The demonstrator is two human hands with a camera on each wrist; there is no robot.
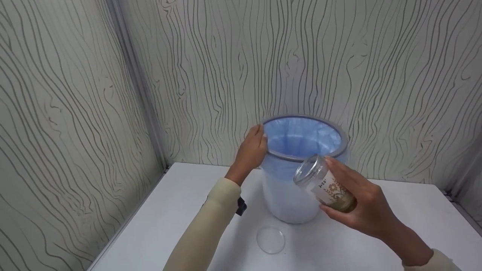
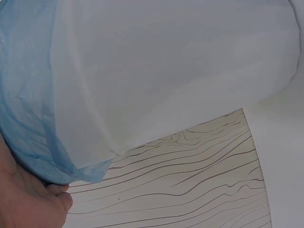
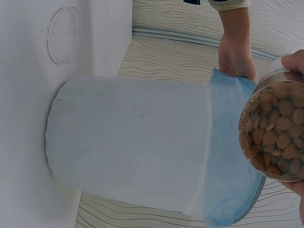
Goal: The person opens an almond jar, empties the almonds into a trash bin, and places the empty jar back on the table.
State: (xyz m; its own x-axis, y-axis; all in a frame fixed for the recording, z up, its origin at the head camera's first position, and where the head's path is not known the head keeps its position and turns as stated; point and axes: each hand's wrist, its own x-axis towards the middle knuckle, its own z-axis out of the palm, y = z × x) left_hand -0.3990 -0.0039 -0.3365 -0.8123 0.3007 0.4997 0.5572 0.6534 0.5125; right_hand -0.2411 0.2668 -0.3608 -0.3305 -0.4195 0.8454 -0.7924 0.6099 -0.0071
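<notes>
A white bin (image 1: pixel 286 195) lined with a blue bag (image 1: pixel 301 137) stands on the white table (image 1: pixel 165 229) against the back wall. My left hand (image 1: pixel 251 150) grips its rim on the left side; in the left wrist view the palm (image 2: pixel 26 199) lies against the bag's blue edge (image 2: pixel 28 118). My right hand (image 1: pixel 361 203) holds a clear open jar (image 1: pixel 325 183) with a patterned label, tilted with its mouth toward the bin's rim. Through the jar's base (image 3: pixel 274 130) in the right wrist view I see almonds inside. The jar's clear lid (image 1: pixel 270 239) lies flat on the table in front of the bin.
Wood-grain patterned walls (image 1: pixel 75 113) close in the table at the back and left, with a metal corner strip (image 1: pixel 139 86). A small dark object (image 1: pixel 241 206) shows at my left sleeve. The table runs open to the left and right of the bin.
</notes>
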